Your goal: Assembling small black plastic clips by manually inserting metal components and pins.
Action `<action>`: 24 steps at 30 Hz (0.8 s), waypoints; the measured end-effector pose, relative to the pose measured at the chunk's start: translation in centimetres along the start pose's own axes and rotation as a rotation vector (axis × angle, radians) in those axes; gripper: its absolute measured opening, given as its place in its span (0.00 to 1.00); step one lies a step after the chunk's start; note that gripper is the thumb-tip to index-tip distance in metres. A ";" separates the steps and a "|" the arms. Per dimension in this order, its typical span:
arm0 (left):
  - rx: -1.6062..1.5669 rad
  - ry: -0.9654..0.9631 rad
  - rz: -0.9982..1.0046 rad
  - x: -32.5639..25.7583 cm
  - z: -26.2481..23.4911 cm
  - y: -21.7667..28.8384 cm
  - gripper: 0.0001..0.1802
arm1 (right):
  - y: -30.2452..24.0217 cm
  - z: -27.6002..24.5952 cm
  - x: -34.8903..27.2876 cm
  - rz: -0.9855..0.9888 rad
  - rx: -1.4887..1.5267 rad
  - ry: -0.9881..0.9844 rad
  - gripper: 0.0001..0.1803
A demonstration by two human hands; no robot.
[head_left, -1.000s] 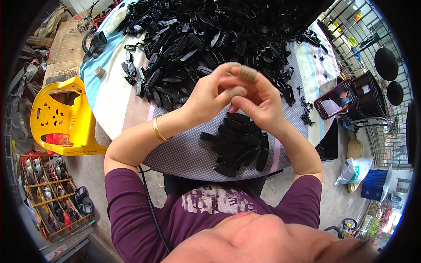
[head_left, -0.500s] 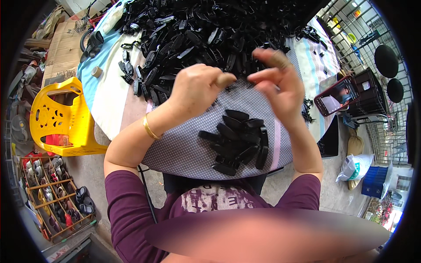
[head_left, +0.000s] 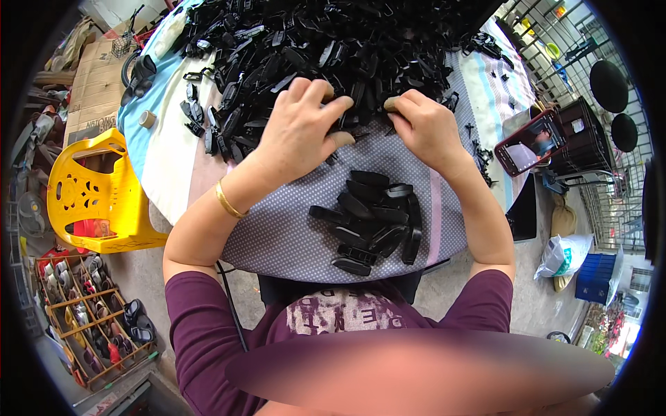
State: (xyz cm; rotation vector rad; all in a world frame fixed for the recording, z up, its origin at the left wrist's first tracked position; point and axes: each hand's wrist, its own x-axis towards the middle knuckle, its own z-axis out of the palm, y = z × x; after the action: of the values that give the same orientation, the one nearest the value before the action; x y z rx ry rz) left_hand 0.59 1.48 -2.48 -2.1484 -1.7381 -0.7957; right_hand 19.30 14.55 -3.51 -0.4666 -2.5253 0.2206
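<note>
Both hands, left hand (head_left: 302, 128) and right hand (head_left: 423, 128), dig curled fingers into the black parts heap (head_left: 312, 48); best pick single pieces cleanly.

Left hand (head_left: 303, 125) reaches forward, fingers curled; right hand (head_left: 423, 125) likewise, knuckles up

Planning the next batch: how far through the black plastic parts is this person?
Done: a small pile lies near the table edge. In hand: left hand and right hand dig into the edge of the big heap. Left: nearly all of that heap.
</note>
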 end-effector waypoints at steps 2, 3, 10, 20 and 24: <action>0.098 -0.042 -0.037 -0.3 1.3 0.3 0.22 | -0.4 0.4 0.6 0.018 -0.048 0.014 0.10; 0.188 -0.082 -0.066 -0.3 1.9 0.5 0.22 | -0.7 0.5 0.7 0.044 -0.104 0.030 0.12; 0.172 0.061 -0.042 -0.6 1.7 -0.1 0.11 | -0.6 1.3 0.7 0.074 -0.127 -0.058 0.15; 0.324 -0.053 0.019 -0.1 1.4 0.2 0.24 | -0.8 0.8 0.4 0.025 0.241 0.265 0.13; -0.293 0.158 -0.224 0.1 0.5 0.6 0.23 | -2.1 0.9 0.1 0.202 0.745 0.224 0.13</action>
State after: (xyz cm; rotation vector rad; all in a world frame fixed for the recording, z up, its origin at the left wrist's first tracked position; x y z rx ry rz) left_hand 1.29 1.70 -2.72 -2.0134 -1.8987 -1.3148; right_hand 18.10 12.56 -3.71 -0.4036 -1.9827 1.0685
